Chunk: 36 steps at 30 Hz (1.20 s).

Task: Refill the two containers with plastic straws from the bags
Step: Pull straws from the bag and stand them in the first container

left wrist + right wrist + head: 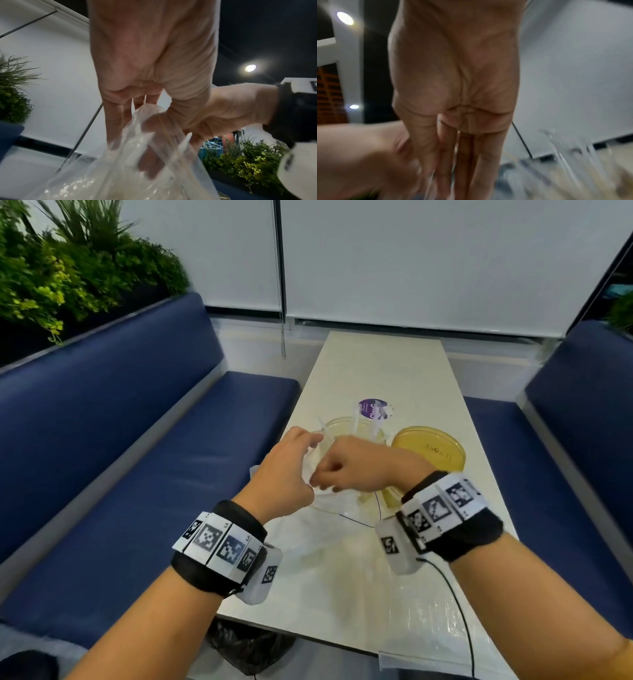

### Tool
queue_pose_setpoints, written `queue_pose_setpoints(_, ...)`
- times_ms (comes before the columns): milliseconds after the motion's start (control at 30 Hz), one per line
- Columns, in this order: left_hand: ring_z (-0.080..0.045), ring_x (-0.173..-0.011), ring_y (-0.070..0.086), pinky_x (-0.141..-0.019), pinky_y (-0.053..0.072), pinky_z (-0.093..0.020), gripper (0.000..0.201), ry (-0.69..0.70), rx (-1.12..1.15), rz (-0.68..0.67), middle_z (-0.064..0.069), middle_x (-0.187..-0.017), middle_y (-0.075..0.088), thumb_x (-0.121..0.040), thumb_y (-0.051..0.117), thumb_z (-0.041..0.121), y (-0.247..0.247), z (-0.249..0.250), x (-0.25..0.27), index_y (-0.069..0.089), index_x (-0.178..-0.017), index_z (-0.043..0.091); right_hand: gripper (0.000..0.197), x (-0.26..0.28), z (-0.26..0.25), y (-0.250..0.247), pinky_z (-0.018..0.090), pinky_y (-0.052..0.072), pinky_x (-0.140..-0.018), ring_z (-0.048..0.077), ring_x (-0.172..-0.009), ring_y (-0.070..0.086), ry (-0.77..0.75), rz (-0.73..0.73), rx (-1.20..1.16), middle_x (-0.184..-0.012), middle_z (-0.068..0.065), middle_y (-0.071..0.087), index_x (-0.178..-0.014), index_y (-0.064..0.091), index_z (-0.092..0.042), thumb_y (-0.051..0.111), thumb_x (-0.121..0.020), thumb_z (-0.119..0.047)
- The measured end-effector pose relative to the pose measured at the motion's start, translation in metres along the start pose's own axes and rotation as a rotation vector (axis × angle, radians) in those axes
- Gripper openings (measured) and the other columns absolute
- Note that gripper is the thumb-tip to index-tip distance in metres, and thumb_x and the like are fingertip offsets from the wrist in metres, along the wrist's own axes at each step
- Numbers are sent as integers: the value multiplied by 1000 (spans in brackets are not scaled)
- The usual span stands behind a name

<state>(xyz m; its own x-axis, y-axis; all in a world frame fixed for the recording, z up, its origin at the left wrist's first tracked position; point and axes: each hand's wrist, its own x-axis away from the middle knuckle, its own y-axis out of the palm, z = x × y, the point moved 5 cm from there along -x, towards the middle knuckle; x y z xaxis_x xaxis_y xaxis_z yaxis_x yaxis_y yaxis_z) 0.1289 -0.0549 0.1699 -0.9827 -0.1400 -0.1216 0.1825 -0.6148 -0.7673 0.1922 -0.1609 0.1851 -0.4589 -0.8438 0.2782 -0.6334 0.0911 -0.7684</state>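
Observation:
Over the middle of the pale table, both hands hold a clear plastic bag between them. My left hand grips the bag's upper edge on the left. My right hand is curled and pinches the film beside it. From the left wrist, the bag bunches under my left fingers, with the right hand pinching it from the right. Just behind the hands stands a clear container with a few clear straws upright in it. The right wrist view is blurred.
A purple-labelled lid and a round yellow lid lie behind the hands. Another clear flat bag lies at the table's near right. Blue benches flank the table. A black bag sits under the near edge.

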Motion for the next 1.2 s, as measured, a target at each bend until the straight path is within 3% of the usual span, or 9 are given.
queue_pose_setpoints(133, -15, -123, 52, -84, 49, -20, 86, 14, 28, -33, 6, -136, 43, -71, 68, -14, 6, 3, 4, 44, -148, 15, 37, -28, 12, 43, 39, 47, -97, 25, -114, 57, 47, 53, 400, -131, 7, 61, -131, 63, -19, 57, -97, -33)
queue_pose_setpoints(233, -13, -124, 50, -85, 55, -26, 88, 0, 29, -37, 8, -136, 42, -69, 66, -16, 7, 3, 9, 44, -148, 17, 56, -39, 31, 62, 41, 41, -96, 29, -118, 51, 157, 31, 919, -128, 8, 58, -130, 57, -18, 41, -98, -60)
queue_pose_setpoints(333, -14, -123, 52, -85, 53, -25, 84, 15, 44, -6, 7, -135, 44, -71, 64, -14, 9, 2, 14, 46, -147, 16, 51, -41, 34, 73, 41, 39, -94, 30, -115, 55, 132, 49, 1037, -128, 8, 60, -133, 53, -18, 34, -103, -55)
queue_pose_setpoints(467, -12, -119, 53, -84, 45, -16, 76, 40, 51, 36, 7, -130, 47, -73, 63, -10, 9, 2, 17, 49, -143, 17, 32, -35, 31, 74, 36, 40, -70, 33, -99, 66, 43, 111, 948, -113, 11, 67, -127, 52, -9, 37, -107, -29)
queue_pose_setpoints(600, -6, -122, 50, -84, 39, -5, 75, 64, 70, 44, 7, -131, 46, -71, 67, -6, 13, 1, 18, 49, -141, 17, 27, -25, 33, 69, 35, 38, -65, 32, -79, 56, 92, 136, 776, -85, 12, 60, -118, 55, -2, 42, -105, -20)
queue_pose_setpoints(667, -5, -121, 50, -91, 43, -10, 74, 93, 66, 48, 7, -131, 44, -73, 73, 3, 16, 2, 19, 47, -141, 17, 28, -22, 33, 63, 34, 37, -67, 31, -80, 56, 135, 145, 734, -75, 7, 48, -117, 58, -3, 42, -106, -24)
queue_pose_setpoints(800, -5, -117, 49, -97, 47, -23, 90, 97, 78, 22, 9, -129, 41, -65, 89, 26, 24, 3, 21, 43, -142, 21, 36, -9, 20, 41, 32, 38, -72, 31, -101, 66, 162, 179, 665, -109, 13, 66, -120, 67, -7, 45, -106, -33)
queue_pose_setpoints(1000, -3, -112, 45, -94, 43, -20, 108, 53, 98, 8, 13, -123, 38, -46, 96, 53, 40, 1, 19, 43, -137, 28, 32, 27, -8, -4, 31, 42, -71, 29, -99, 65, 152, 318, 514, -114, 12, 63, -121, 68, -13, 54, -102, -35)
queue_pose_setpoints(1200, -11, -84, 54, -69, 51, -29, 51, -4, 5, 306, 10, -102, 47, -67, 86, 50, 45, -4, 6, 62, -103, 23, 36, 38, -19, -28, 31, 47, -64, 24, -80, 64, 105, 446, 419, -92, 8, 68, -94, 76, -12, 60, -97, -44)
